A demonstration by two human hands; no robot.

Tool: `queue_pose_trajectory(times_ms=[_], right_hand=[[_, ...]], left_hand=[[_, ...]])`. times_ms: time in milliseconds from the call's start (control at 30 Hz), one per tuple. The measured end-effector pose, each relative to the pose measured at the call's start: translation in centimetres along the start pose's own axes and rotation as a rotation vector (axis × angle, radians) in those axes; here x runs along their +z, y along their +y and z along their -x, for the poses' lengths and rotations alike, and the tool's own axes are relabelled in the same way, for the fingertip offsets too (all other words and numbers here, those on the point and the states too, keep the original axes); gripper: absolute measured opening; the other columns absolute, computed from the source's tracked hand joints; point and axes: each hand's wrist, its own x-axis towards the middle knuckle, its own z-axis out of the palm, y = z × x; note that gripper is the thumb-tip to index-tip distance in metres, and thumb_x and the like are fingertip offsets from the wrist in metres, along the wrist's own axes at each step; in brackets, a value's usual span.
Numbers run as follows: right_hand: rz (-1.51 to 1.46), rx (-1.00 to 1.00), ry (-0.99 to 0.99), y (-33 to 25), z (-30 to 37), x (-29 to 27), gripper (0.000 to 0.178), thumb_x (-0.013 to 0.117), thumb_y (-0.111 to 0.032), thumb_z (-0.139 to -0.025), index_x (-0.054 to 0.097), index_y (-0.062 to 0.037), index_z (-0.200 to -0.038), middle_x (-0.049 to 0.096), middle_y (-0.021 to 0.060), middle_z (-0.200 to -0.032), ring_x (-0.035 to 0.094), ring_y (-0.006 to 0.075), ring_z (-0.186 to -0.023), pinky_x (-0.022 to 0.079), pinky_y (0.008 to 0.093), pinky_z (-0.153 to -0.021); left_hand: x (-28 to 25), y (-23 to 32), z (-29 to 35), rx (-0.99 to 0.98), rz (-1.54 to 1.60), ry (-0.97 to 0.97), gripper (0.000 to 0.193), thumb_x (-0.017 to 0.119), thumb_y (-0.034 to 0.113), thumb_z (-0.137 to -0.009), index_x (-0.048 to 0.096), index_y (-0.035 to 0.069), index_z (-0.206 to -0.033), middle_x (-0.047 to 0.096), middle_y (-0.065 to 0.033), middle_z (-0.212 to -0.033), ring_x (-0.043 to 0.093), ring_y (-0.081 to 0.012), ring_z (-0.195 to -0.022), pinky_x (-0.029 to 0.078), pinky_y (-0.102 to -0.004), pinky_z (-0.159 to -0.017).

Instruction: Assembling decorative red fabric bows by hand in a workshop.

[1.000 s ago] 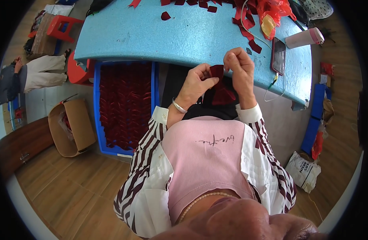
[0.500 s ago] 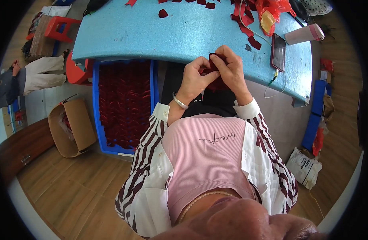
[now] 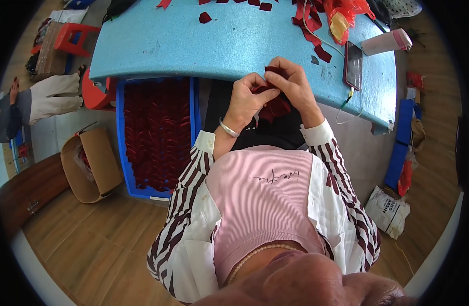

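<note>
Both my hands meet just off the near edge of the blue table point(image 3: 193, 56), pinching a dark red piece of fabric point(image 3: 276, 108) between them. My left hand point(image 3: 247, 102) has thumb and fingers closed on it, a silvery bracelet at the wrist. On the other side, my right hand point(image 3: 293, 86) grips the upper part, and a dark corner sticks up past the fingertips. The lower part of the fabric hangs over my dark-clad lap. Fingers hide how the fabric is folded. A loose dark red scrap point(image 3: 205, 18) lies on the table.
A blue tray point(image 3: 121, 137) full of dark red pieces stands left of my legs, beside an open cardboard box point(image 3: 104, 163). At the table's right are a phone point(image 3: 353, 66) with a cable, a pink-white tumbler point(image 3: 384, 43) and red plastic bags point(image 3: 341, 11). Another person point(image 3: 46, 97) is at far left.
The fabric has shifted in my fingers, and more of it shows hanging below my hands. My right hand has tilted slightly. At far left, the other person's hand has moved.
</note>
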Motion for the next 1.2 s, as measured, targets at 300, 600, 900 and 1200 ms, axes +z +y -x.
queue_pose_trajectory(times_ms=[300, 600, 900, 1200], right_hand=[[-0.42, 0.076, 0.183, 1.0, -1.2, -2.7, 0.015, 0.05, -0.016, -0.097, 0.057, -0.0021, -0.097, 0.058, 0.0024, -0.084, 0.054, 0.0105, -0.075, 0.04, 0.0214, -0.061], [-0.134, 0.127, 0.135, 1.4, 2.3, -1.0, 0.014, 0.059, -0.016, -0.094, 0.059, -0.002, -0.09, 0.058, -0.0032, -0.08, 0.052, 0.004, -0.073, 0.043, 0.0201, -0.067], [-0.218, 0.017, 0.265, 0.8, 8.0, 0.2, 0.024, 0.054, -0.018, -0.098, 0.059, -0.002, -0.08, 0.056, -0.0038, -0.072, 0.047, 0.0042, -0.066, 0.039, 0.021, -0.06], [-0.759, 0.071, 0.117, 0.8, 8.2, -0.3, 0.019, 0.05, -0.015, -0.097, 0.057, -0.0003, -0.107, 0.064, 0.0075, -0.1, 0.062, 0.014, -0.087, 0.049, 0.0284, -0.079]], left_hand=[[-0.4, -1.1, -1.9, -0.1, 0.345, 0.167, 0.016, 0.075, 0.004, -0.081, 0.059, 0.003, -0.083, 0.064, -0.0052, -0.079, 0.059, -0.0095, -0.061, 0.048, -0.0215, -0.052], [-0.2, -1.1, -1.4, -0.204, 0.495, 0.047, 0.023, 0.072, 0.006, -0.084, 0.059, 0.004, -0.103, 0.064, -0.0041, -0.092, 0.062, -0.0108, -0.071, 0.052, -0.0236, -0.06], [2.1, -0.6, 4.4, -0.099, 0.316, -0.082, 0.017, 0.071, 0.003, -0.083, 0.061, 0.004, -0.097, 0.062, -0.0031, -0.078, 0.057, -0.0085, -0.061, 0.045, -0.0205, -0.052], [2.1, -0.7, 3.8, -0.089, 0.489, -0.003, 0.018, 0.071, 0.005, -0.084, 0.061, 0.004, -0.099, 0.063, -0.0045, -0.079, 0.056, -0.009, -0.058, 0.042, -0.02, -0.051]])
